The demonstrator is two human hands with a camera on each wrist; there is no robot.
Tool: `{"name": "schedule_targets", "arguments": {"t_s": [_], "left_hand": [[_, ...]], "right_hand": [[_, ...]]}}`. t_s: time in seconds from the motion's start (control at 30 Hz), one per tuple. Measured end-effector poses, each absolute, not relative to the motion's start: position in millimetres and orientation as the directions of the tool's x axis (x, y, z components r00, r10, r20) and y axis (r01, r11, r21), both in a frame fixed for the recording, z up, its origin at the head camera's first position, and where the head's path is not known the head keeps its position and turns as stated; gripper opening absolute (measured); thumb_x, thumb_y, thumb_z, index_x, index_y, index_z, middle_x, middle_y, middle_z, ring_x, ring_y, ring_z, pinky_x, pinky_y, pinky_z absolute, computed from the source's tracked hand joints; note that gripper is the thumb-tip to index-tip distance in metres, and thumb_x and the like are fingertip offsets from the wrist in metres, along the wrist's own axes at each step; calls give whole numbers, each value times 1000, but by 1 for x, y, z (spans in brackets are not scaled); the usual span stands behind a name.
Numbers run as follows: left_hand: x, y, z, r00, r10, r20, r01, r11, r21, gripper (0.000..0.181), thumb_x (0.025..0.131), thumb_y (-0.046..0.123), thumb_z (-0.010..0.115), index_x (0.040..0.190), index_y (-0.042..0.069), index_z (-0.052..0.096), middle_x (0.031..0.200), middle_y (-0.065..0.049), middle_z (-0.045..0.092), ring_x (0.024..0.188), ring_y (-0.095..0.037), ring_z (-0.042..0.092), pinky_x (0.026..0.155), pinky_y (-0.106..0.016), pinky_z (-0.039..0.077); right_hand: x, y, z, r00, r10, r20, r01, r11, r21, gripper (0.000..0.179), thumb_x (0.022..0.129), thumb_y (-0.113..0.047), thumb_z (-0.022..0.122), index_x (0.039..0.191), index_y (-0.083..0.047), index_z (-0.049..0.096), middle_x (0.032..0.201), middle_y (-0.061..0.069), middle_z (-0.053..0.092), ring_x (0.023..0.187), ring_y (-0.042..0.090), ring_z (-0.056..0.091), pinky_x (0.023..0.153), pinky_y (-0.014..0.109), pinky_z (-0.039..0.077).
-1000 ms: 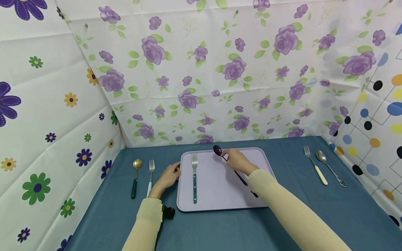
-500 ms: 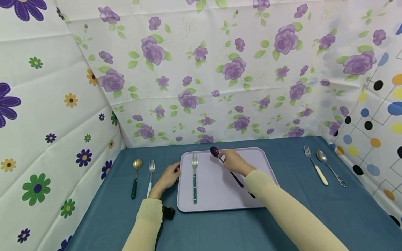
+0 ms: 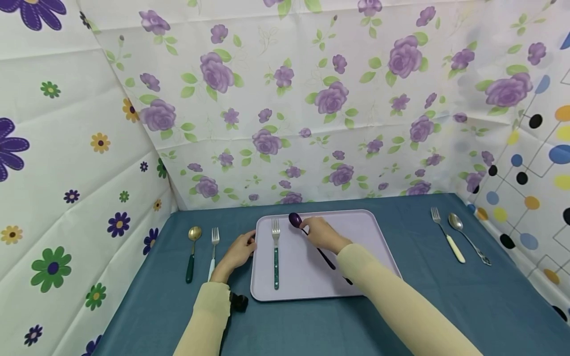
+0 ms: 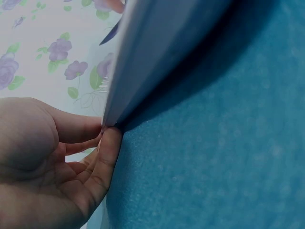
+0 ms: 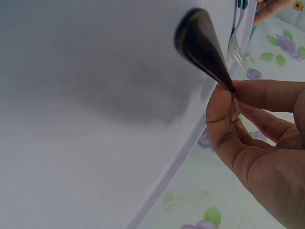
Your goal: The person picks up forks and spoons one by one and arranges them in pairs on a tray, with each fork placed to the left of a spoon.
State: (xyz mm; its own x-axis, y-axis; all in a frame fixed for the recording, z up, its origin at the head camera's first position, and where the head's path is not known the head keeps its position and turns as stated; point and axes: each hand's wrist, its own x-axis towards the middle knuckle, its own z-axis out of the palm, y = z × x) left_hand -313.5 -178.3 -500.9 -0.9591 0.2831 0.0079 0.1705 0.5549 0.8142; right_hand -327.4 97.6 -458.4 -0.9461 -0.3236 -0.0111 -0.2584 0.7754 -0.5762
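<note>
A lilac tray [image 3: 298, 274] lies on the table, its left edge pinched between the thumb and fingers of my left hand [image 3: 238, 251]. In the left wrist view the thumb is on the tray's upper side and a finger at its underside [image 4: 157, 52]. My right hand [image 3: 324, 235] pinches a dark purple spoon [image 3: 295, 220] near its neck, over the tray. The spoon slants, bowl toward the back left and handle toward the front right. Left of it, a fork [image 3: 276, 267] with a green handle lies lengthwise on the tray. The right wrist view shows the spoon's dark bowl [image 5: 202, 43] end-on.
Left of the tray lie a gold spoon [image 3: 190, 267] with a dark green handle and a fork [image 3: 215, 237] with a pale handle. At the right are a cream-handled fork [image 3: 454, 247] and a silver spoon [image 3: 467, 237]. Flowered cloth [image 3: 285, 123] stands behind the blue-covered table [image 3: 294, 326].
My right hand has carried the purple spoon left and slightly nearer, toward the green-handled fork. My left hand has stayed on the tray's edge.
</note>
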Motion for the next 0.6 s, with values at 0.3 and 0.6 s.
{"name": "schedule_targets", "arguments": {"t_s": [0.3,0.6], "left_hand": [[-314,-176,-498,-966,260,-5,144,549,823,46,106,-2,46,149,-16,41,100,-14,51,91,-25,57,82,-43,55],[-313,-178,-500,-966,258,-4,144,553,820,47,105,-2,47,149,-16,41,101,-15,50,91,-25,55,81,-41,54]], "right_hand": [[-331,86,-465,-951,-309,-9,-251,789,-561,44,89,17,54,126,0,72,130,21,67,86,22,58,71,31,49],[-330,75,-472,-953,-301,-44,-228,804,-549,45,87,16,57,126,-1,72,137,20,64,104,25,59,90,39,51]]}}
